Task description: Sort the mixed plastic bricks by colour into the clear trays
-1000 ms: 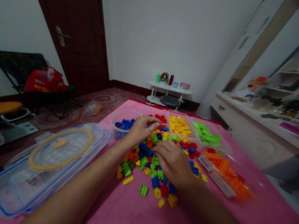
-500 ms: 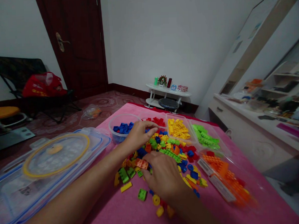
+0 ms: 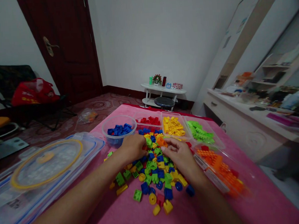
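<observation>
Little of the writing here can be read. On the pink-covered desk (image 3: 130, 216), a clear box of orange bricks (image 3: 221, 166) bears a white label (image 3: 217, 181) on its near side, its print too small and blurred to make out. The flat clear lid (image 3: 90, 150) at left carries a dark printed mark, also illegible; on it lies a round lid (image 3: 46, 158) with a yellow rim. Beyond, a red bag (image 3: 34, 93) on a chair shows yellow characters, too soft to read. The mixed brick pile (image 3: 153, 165) spreads across the middle of the desk, between the two hands and toward the near side. The right hand (image 3: 179, 152) pinches an orange brick (image 3: 161, 141) between thumb and fingers above the pile's right side. The left hand (image 3: 133, 148) is curled down over the pile's left side; whether it grips anything, I cannot tell. Behind stand a round tub (image 3: 113, 141) of blue bricks and clear boxes of red bricks (image 3: 150, 120), yellow bricks (image 3: 173, 125) and green bricks (image 3: 200, 131).
</observation>
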The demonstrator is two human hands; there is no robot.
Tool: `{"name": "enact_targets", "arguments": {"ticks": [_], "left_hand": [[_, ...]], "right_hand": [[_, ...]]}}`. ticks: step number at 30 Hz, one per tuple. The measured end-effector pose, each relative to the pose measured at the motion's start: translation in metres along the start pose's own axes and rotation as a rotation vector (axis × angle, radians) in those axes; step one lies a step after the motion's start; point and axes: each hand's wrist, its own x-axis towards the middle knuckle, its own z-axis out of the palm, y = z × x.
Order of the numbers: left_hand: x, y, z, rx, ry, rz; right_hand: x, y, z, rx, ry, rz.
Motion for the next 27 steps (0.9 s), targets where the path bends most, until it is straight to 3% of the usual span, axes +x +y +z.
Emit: {"name": "enact_targets", "arguments": {"ticks": [4,10,15,18,21,24,27], "left_hand": [[0.003,-0.002,-0.006,-0.374,0.041,0.077],[0.004,0.012,-0.010,-1.011,-0.135,0.153],[0.002,0.025,-0.003,-1.093,-0.137,0.180],[0.003,0.024,0.000,-0.971,-0.079,0.180],[0.005,0.018,0.001,-0.822,0.005,0.199],[0.007,0.015,0.001,-0.722,0.073,0.191],[0.008,0.016,0.006,-0.646,0.114,0.171]], "right_hand": [[-0.002,-0.004,0.002,0.030,0.000,-0.041],[-0.007,-0.024,0.000,0.223,-0.054,-0.076],[-0.009,-0.029,-0.007,0.045,0.006,-0.136],[-0.007,-0.034,-0.036,-0.247,0.210,-0.185],[-0.007,-0.038,-0.086,-0.548,0.355,-0.193],[-0.011,-0.035,-0.135,-0.936,0.316,0.002],[-0.013,-0.028,-0.155,-1.076,0.266,0.150]]}}
